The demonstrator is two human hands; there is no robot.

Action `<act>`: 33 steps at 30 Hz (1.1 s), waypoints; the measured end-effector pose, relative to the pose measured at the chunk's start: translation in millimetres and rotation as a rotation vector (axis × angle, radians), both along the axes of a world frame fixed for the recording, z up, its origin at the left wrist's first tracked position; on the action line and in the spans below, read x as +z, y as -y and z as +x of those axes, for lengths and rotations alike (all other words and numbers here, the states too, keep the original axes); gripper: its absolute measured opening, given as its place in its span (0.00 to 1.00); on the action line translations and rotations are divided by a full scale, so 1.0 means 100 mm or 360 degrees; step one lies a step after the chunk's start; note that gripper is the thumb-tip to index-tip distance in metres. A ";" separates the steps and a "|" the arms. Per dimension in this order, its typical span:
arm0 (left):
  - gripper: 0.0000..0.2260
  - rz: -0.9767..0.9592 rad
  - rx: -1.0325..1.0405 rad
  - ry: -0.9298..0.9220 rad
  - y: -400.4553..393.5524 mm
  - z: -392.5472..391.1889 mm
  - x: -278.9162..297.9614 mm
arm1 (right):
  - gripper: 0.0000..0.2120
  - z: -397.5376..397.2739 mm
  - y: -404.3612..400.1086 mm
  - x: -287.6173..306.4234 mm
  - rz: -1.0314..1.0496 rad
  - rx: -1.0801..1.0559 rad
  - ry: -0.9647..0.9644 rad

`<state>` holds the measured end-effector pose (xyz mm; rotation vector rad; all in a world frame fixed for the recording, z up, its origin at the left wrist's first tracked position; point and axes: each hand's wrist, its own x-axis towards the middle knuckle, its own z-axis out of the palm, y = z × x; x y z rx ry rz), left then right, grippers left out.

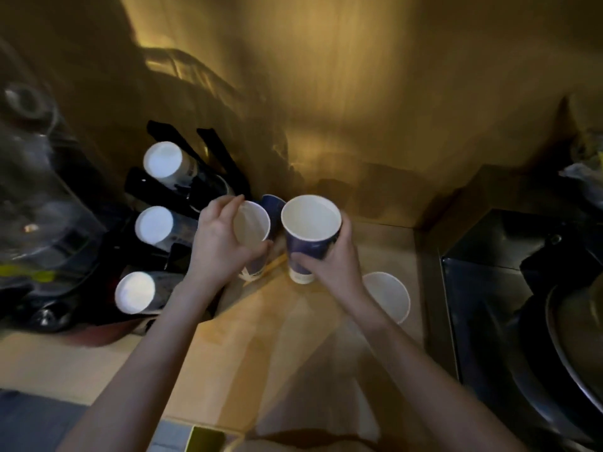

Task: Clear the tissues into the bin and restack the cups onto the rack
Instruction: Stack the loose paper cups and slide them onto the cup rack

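1. Currently two hands in view, each clamped on one paper cup: left hand (225, 243) wraps the rim and side of a blue cup (253, 230); right hand (329, 259) grips the lower wall of a second blue cup (310, 236), held upright with mouth open. Hands are apart, cups side by side, not touching.
2. Loose cups, four counted: the two held, a third blue cup (272, 203) just behind the left-hand one and mostly hidden, and a fourth cup (390, 295) standing on the counter just right of the right wrist, only its white rim and inside showing.
3. Rack (195, 177): black, slanted, left of the left hand. Three cup stacks in it (163, 159) (154, 224) (134, 292), white bases facing the camera.
4. Contents: both held cups look empty, plain white inside. Can't tell for the other two.
5. Materials: cups are tapered paper with rolled rims, blue printed outside. Counter (261, 337) is smooth light wood.
6. A thin wooden stick (272, 265) lies on the counter between the hands.
7. Tissues and bin: can't make them out, frame is blurred.
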<state>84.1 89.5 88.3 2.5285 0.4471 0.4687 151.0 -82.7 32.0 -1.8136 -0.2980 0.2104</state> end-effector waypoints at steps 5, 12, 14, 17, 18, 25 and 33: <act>0.36 0.0063 0.0052 0.0160 0.03 -0.31 0.29 | 0.45 -0.45 -0.06 -0.36 -0.0148 0.0138 -0.0077; 0.34 0.0089 -0.0034 0.0369 0.20 -0.58 0.64 | 0.44 -0.62 -0.09 -0.62 -0.0228 0.0109 -0.0057; 0.34 0.0032 -0.0081 0.0418 0.27 -0.62 0.71 | 0.43 -0.61 -0.08 -0.62 -0.0208 0.0112 -0.0037; 0.33 -0.0049 -0.0144 0.0484 0.36 -0.64 0.77 | 0.42 -0.61 -0.07 -0.61 -0.0170 0.0114 -0.0011; 0.32 -0.0092 -0.0165 0.0490 0.39 -0.64 0.76 | 0.43 -0.61 -0.07 -0.60 -0.0165 0.0119 -0.0017; 0.35 -0.0132 -0.0260 0.0253 0.52 -0.54 0.34 | 0.42 -0.60 -0.05 -0.63 -0.0162 0.0152 -0.0038; 0.36 -0.0227 -0.0231 -0.0005 0.57 -0.36 -0.37 | 0.40 -0.59 -0.05 -0.64 -0.0203 0.0178 -0.0061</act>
